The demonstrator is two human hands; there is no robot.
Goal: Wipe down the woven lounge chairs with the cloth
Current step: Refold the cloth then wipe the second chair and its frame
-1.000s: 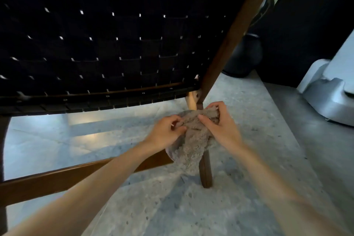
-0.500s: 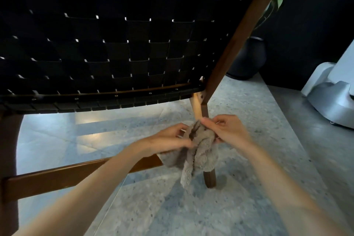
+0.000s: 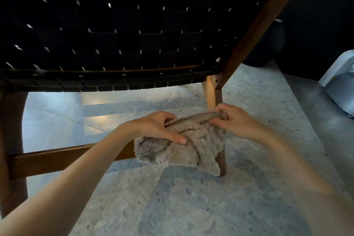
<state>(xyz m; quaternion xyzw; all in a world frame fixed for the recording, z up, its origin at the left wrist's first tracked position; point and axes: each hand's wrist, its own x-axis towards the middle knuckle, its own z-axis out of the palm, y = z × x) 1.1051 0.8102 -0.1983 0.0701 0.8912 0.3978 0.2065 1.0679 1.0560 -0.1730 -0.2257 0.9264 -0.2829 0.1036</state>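
A fluffy grey-brown cloth (image 3: 183,149) hangs between both hands below the chair. My left hand (image 3: 159,128) grips its left side, thumb laid across the pile. Pinching the upper right edge is my right hand (image 3: 237,120). Above them spreads the black woven back of the lounge chair (image 3: 118,30), seen from behind. Its brown wooden side rail (image 3: 256,25) slopes down to a rear leg (image 3: 216,96), which the cloth partly covers.
A wooden crossbar (image 3: 57,159) runs low on the left, just behind my left forearm. The floor (image 3: 172,197) is speckled grey stone. A dark round pot (image 3: 268,44) stands beyond the rail, and a white-grey object (image 3: 341,86) sits at the right edge.
The cloth was bunched tight between my hands; now it is spread wider, with my hands pulled farther apart. The view has moved closer to the chair's lower back.
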